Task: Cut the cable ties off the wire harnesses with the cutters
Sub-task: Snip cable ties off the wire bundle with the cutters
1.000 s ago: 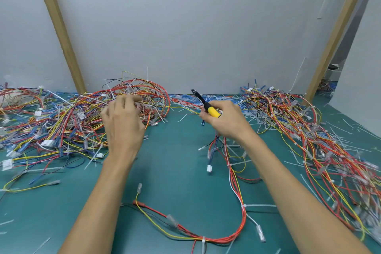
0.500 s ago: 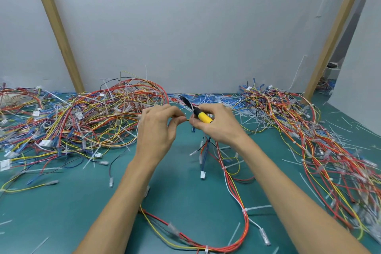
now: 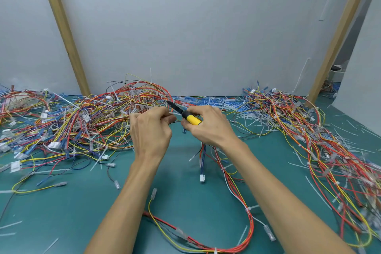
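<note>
2 hands up over the middle of the green surface, knuckles almost meeting. The right hand has its fingers wrapped tight round the yellow handle of the cutters, and the black nose pokes up and away to the left, just above the left hand. The left fingers are curled in with thumb and forefinger pressed together in a pinch; from here it looks like a dark wire caught between them, running across to the right hand, though it's too thin to be sure.

Under the right hand hangs the wire harness: red, blue and white strands drop to the surface, a white connector dangles at the end of 1 blue lead, and the rest sweeps toward the person in a big red-and-yellow loop between the 2 forearms. A white cable tie sits on that loop at its right side.

Left of the hands, a tangled pile of harnesses spreads to the edge. On the right, another pile trails down the side. Loose snipped ties litter the back, against the white wall. 2 wooden posts lean there, 1 on the left and 1 on the right.
</note>
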`<state>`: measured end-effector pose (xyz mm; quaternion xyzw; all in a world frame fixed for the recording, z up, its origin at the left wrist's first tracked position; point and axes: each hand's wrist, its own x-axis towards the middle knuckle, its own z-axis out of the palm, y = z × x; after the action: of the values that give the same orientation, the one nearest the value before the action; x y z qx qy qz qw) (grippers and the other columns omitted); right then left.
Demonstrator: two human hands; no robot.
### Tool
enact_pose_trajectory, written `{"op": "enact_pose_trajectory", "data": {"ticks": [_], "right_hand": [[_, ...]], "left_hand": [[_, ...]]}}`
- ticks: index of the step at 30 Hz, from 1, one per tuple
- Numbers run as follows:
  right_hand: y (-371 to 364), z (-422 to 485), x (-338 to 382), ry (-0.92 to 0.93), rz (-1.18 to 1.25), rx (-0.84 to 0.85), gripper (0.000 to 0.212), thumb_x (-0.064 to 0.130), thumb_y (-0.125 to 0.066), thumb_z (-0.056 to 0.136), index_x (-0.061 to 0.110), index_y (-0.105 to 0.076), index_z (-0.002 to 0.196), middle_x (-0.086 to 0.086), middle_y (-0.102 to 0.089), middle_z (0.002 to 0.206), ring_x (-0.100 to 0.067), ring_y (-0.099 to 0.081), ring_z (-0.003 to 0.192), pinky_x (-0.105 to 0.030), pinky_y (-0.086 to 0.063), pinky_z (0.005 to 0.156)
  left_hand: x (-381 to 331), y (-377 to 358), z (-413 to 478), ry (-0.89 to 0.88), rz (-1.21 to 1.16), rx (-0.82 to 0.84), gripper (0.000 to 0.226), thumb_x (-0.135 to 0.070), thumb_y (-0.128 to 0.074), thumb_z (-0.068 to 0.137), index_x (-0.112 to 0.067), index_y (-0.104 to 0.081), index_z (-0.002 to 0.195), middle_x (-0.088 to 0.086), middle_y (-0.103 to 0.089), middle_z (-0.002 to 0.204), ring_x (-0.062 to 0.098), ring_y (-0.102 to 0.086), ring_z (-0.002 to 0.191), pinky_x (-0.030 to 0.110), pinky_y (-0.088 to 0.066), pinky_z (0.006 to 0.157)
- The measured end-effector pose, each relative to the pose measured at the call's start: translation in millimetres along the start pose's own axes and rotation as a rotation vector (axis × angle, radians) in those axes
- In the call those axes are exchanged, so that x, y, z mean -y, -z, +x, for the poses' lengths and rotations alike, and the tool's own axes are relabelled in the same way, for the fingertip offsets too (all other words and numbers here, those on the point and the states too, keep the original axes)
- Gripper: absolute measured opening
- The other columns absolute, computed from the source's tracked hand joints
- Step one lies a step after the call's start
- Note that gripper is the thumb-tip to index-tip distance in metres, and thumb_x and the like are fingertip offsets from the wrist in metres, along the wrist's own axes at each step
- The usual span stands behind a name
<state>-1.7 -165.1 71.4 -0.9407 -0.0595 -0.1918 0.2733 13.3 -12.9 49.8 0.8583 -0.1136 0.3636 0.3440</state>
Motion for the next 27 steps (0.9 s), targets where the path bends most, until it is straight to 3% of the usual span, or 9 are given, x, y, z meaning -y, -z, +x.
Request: {"op": "enact_pose_trajectory", "data": {"ticks": [3,6,11,15,17,19,21,24,27], "right_hand": [[0.2,1.9,-0.6,0.006,-0.047,0.018,0.007,0.042,-0.065,0.084,0.037,-0.062,0.087,0.005,-0.065,0.088,-0.03,-0.059,0.095,-0.041,-0.053,0.08],[5.7,-1.0,-13.0,-0.025,-0.06,0.08,0.007,0.041,-0.065,0.085,0.038,-0.06,0.082,0.007,-0.069,0.092,-0.028,-0.061,0.098,-0.042,-0.052,0.085],[10.8,-7.2,-21.6,-0.05,-0.053,0.071,0.009,0.043,-0.065,0.085,0.041,-0.059,0.08,0.007,-0.07,0.09,-0.027,-0.061,0.095,-0.043,-0.052,0.085],[11.0,-9.0,-28.9,-0.069,-0.056,0.088,0.008,0.043,-0.066,0.087,0.037,-0.061,0.083,0.005,-0.07,0.093,-0.027,-0.062,0.096,-0.041,-0.052,0.085],[11.9,-11.0,-31.2,-0.053,0.035,0.133,0.009,0.043,-0.068,0.088,0.034,-0.068,0.091,0.01,-0.072,0.098,-0.019,-0.062,0.101,-0.028,-0.049,0.084],[13.4,-15.0,-34.6,-0.06,0.185,0.175,0.014,0.04,-0.071,0.089,0.038,-0.073,0.103,0.018,-0.072,0.105,-0.006,-0.062,0.102,-0.012,-0.042,0.081],[15.7,-19.2,-43.1,-0.13,0.288,0.098,0.017,0.036,-0.072,0.089,0.039,-0.074,0.106,0.018,-0.072,0.098,-0.002,-0.064,0.086,-0.02,-0.049,0.075],[20.4,-23.7,-55.5,-0.309,0.458,-0.03,0.005,0.027,-0.07,0.091,0.025,-0.074,0.094,0.01,-0.064,0.074,-0.009,-0.054,0.057,-0.029,-0.051,0.051],[26.0,-25.7,-62.1,-0.55,0.628,0.001,0.012,0.018,-0.069,0.089,0.006,-0.069,0.088,-0.009,-0.062,0.075,-0.019,-0.049,0.052,-0.031,-0.051,0.05]], "left_hand": [[8.3,3.1,3.8,0.071,-0.005,-0.001,0.009,-0.016,-0.071,0.088,-0.02,-0.078,0.084,-0.001,-0.076,0.084,0.029,-0.067,0.077,0.041,-0.044,0.082],[34.9,14.9,14.4,0.188,-0.025,-0.072,0.006,-0.021,-0.074,0.086,-0.021,-0.079,0.083,0.002,-0.077,0.081,0.03,-0.069,0.08,0.039,-0.052,0.077],[51.4,16.9,14.8,0.259,0.053,-0.131,0.005,-0.024,-0.074,0.088,-0.022,-0.078,0.085,0.006,-0.076,0.081,0.033,-0.066,0.08,0.044,-0.05,0.083],[58.9,18.5,14.8,0.318,0.16,-0.135,0.009,-0.028,-0.07,0.092,-0.022,-0.076,0.092,0.006,-0.076,0.084,0.031,-0.062,0.083,0.04,-0.036,0.087],[52.1,14.6,12.4,0.229,0.266,-0.074,0.011,-0.024,-0.067,0.094,-0.021,-0.073,0.103,0.007,-0.074,0.102,0.031,-0.06,0.099,0.041,-0.034,0.092],[36.9,6.7,7.8,-0.005,0.319,0.018,0.036,-0.009,-0.064,0.091,-0.021,-0.064,0.125,0.006,-0.062,0.129,0.03,-0.048,0.124,0.043,-0.032,0.103],[18.5,0.2,5.5,-0.207,0.169,0.123,0.058,0.006,-0.055,0.085,-0.019,-0.055,0.137,0.006,-0.054,0.137,0.027,-0.043,0.132,0.041,-0.033,0.108],[2.7,-13.2,-3.0,-0.256,-0.092,0.361,0.044,-0.001,-0.046,0.098,-0.016,-0.055,0.138,0.006,-0.062,0.131,0.024,-0.051,0.125,0.04,-0.038,0.107],[3.0,-19.3,-10.8,-0.207,-0.13,0.532,0.026,-0.026,-0.05,0.103,-0.016,-0.065,0.122,0.0,-0.073,0.105,0.018,-0.064,0.104,0.035,-0.046,0.094]]}}
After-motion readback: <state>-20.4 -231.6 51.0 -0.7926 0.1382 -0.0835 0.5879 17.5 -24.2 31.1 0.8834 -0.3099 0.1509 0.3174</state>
